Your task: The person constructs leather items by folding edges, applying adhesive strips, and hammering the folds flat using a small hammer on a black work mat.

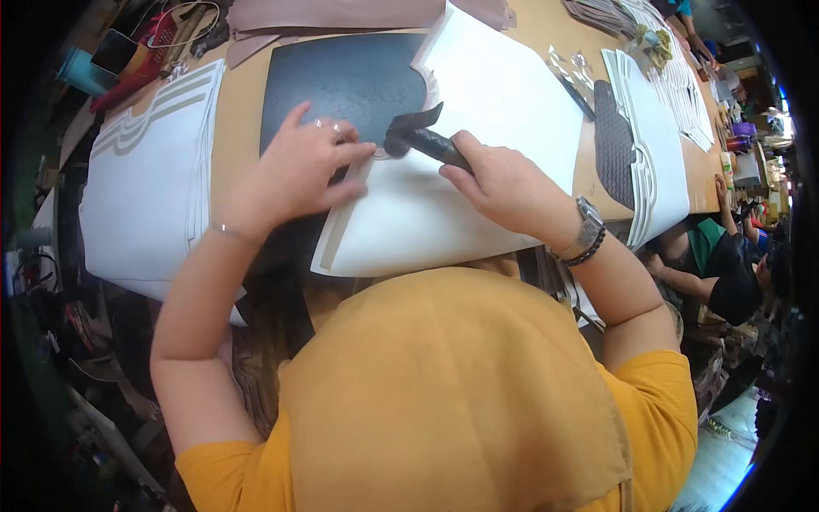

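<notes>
My right hand (503,183) is closed around the dark handle of a hammer (439,147). The hammer's dark head rests on or just over the notched, curved edge of a large white sheet (503,94), which looks like leather. Left of the hammer is my left hand (303,166), slightly blurred, its fingers spread and holding nothing. Its fingertips reach the sheet's edge close to the hammer head. Part of the sheet lies over a dark flat slab (341,85), and its near end carries a beige strip (335,243).
Stacked white pieces lie on the table at left (149,188) and right (661,162). A dark textured pad (612,145) sits beside the right stack. At the far left are a red basket (158,51) and a blue cup (81,70). Another person (725,264) is at the right.
</notes>
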### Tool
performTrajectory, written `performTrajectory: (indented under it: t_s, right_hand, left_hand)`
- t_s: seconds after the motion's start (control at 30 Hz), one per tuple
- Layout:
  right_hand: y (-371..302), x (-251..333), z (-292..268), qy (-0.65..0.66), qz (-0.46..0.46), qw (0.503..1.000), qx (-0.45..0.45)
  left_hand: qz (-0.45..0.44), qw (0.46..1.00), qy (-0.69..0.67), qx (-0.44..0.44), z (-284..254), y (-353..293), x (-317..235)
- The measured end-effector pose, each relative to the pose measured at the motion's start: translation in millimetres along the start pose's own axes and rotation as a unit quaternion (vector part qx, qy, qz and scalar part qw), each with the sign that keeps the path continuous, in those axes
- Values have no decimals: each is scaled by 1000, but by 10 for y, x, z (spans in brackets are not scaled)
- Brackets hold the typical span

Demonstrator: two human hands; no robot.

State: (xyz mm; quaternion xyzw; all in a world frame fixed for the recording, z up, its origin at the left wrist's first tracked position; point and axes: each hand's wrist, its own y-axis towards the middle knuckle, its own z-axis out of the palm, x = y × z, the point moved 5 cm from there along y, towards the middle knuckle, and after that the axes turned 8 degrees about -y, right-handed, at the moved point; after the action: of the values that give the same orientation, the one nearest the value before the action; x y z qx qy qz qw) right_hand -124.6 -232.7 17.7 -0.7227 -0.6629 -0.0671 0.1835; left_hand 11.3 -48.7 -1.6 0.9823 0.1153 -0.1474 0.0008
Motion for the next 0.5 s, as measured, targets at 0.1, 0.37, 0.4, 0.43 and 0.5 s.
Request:
performTrajectory:
  t_s: [0.1, 0.37, 0.4, 0.43, 0.5]
  right_hand:
    - [-3, 11, 25, 43, -66, 997, -18]
    - [240, 86, 10, 93, -134, 985, -56]
    - [261, 116, 31, 82, -88, 993, 5]
    - [287, 123, 16, 57, -84, 995, 3]
    - [332, 114, -13, 6, -71, 997, -5]
  left_hand:
    - [-92, 980, -84, -158, 116, -292, -165]
    - [-241, 935, -98, -240, 356, -471, -370]
    - [-243, 932, -87, -253, 395, -488, -369]
    - [-245, 929, -76, -265, 416, -504, -369]
    - [-239, 937, -43, -250, 442, -502, -382]
